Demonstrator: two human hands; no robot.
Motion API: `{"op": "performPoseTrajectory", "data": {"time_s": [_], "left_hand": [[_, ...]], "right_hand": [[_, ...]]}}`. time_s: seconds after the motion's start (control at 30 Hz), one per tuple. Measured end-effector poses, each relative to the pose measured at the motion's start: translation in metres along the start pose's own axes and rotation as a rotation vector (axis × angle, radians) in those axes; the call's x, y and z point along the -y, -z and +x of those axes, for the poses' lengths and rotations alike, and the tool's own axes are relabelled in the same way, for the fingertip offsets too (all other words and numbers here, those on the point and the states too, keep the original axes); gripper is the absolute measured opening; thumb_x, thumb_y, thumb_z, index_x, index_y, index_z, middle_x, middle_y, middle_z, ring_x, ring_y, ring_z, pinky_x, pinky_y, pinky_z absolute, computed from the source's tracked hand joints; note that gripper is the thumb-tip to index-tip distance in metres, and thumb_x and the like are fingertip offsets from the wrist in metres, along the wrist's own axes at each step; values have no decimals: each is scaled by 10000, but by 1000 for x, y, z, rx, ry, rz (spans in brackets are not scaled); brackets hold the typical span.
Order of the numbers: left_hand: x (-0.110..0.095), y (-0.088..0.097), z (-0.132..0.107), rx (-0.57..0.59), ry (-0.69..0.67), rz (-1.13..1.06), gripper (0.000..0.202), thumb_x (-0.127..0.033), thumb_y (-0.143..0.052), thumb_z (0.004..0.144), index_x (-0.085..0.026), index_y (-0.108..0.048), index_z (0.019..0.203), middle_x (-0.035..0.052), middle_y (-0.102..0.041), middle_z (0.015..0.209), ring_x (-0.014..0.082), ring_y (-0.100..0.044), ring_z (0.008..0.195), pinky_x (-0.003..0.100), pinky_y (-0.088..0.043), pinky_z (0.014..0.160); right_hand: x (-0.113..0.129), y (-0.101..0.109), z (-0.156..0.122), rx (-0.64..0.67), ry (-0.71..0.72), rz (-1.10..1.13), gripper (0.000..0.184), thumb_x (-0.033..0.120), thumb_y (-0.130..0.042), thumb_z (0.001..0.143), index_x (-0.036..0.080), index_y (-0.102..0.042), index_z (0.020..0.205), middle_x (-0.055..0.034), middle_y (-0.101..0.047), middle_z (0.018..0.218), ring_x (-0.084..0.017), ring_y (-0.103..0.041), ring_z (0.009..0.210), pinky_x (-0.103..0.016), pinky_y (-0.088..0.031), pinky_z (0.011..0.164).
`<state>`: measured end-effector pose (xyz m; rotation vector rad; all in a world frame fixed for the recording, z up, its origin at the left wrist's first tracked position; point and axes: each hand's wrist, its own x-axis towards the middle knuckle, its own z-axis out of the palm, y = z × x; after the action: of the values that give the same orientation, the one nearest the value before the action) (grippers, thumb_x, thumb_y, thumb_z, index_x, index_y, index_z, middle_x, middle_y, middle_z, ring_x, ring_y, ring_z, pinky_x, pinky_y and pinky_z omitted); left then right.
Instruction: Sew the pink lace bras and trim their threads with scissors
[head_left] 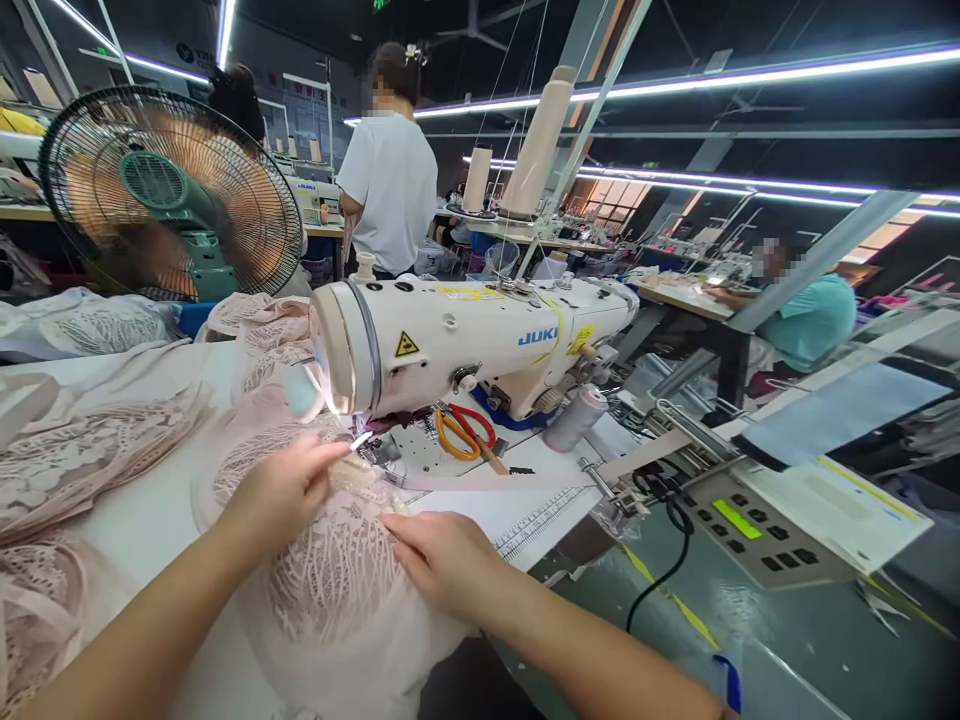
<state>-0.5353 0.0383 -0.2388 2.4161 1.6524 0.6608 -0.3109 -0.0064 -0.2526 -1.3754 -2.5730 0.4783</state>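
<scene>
A white JUKI sewing machine point(480, 340) stands on the table, its lamp lit over the needle. Pale pink lace fabric point(330, 570) lies under the needle area and over the table edge. My left hand point(281, 490) pinches something small and shiny close to the needle, fingers closed; I cannot make out what it is. My right hand point(442, 560) lies flat on the lace with fingers stretched out, holding it down just right of the seam.
Scissors with red and orange handles point(465, 430) and a grey thread spool point(574, 420) lie on the machine bed. A control panel point(757, 530) sits at right, a fan point(169, 195) at back left. More lace point(82, 450) is piled left. Other people work behind.
</scene>
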Motion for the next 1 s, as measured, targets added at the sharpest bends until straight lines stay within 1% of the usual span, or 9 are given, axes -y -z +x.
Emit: {"op": "performPoseTrajectory", "data": {"time_s": [0.07,0.17,0.23,0.37,0.47,0.57,0.7,0.87,1.0], "left_hand": [[4,0,3,-26,98,-224,399,-230,-386,808,-230,-692,1064,52,-698,939,188,-652,802,279,-528,670],[12,-4,5,147,126,-317,399,-186,-410,760,-226,-726,1001,50,-706,1039,208,-653,953,312,-521,835],[14,-7,3,274,96,-168,445,-133,-399,746,-248,-726,1025,53,-702,1028,224,-652,959,339,-514,844],[-2,-5,-1,458,98,204,628,-41,-370,733,-323,-601,1245,89,-634,1124,265,-651,938,362,-514,719],[-19,1,-2,545,138,297,690,-25,-346,744,-324,-496,1347,109,-605,1153,270,-643,952,353,-502,711],[-28,2,-1,559,169,307,636,-79,-341,791,-297,-461,1376,133,-596,1164,298,-632,970,393,-503,739],[-30,-3,2,541,192,295,630,-89,-324,800,-269,-431,1395,145,-595,1177,322,-619,1006,431,-503,753],[-31,-5,3,559,208,279,681,-54,-321,776,-269,-394,1418,144,-626,1147,326,-614,1024,435,-493,756],[-33,-7,5,536,192,321,677,-51,-309,779,-279,-403,1410,150,-633,1110,311,-628,982,401,-488,714]], "right_hand": [[-2,1,1,-12,-4,16,344,232,-456,876,228,-603,1186,-47,-716,911,-188,-633,788,-275,-358,620],[-4,0,4,-3,1,19,325,230,-458,872,234,-625,1150,-43,-718,907,-187,-631,783,-274,-353,614],[-4,0,4,18,1,2,306,225,-460,866,232,-641,1113,-40,-717,873,-184,-624,759,-275,-337,599],[-3,0,2,66,-4,-22,267,215,-458,857,225,-653,1039,-32,-710,838,-173,-605,729,-274,-301,582],[-4,1,3,67,0,-15,295,221,-427,869,231,-641,1072,-27,-700,823,-163,-588,714,-269,-285,579],[-6,2,7,50,-8,-28,322,215,-406,875,227,-631,1105,-31,-693,827,-161,-576,712,-268,-281,584],[-9,5,13,64,-2,-36,273,199,-416,873,214,-638,1030,-26,-684,817,-153,-561,712,-261,-285,594],[-10,11,14,112,38,-53,231,176,-423,866,199,-630,966,-24,-674,807,-146,-545,701,-254,-282,592],[-10,12,16,129,45,-66,238,174,-427,866,199,-623,999,-24,-678,803,-149,-544,695,-259,-270,582]]}}
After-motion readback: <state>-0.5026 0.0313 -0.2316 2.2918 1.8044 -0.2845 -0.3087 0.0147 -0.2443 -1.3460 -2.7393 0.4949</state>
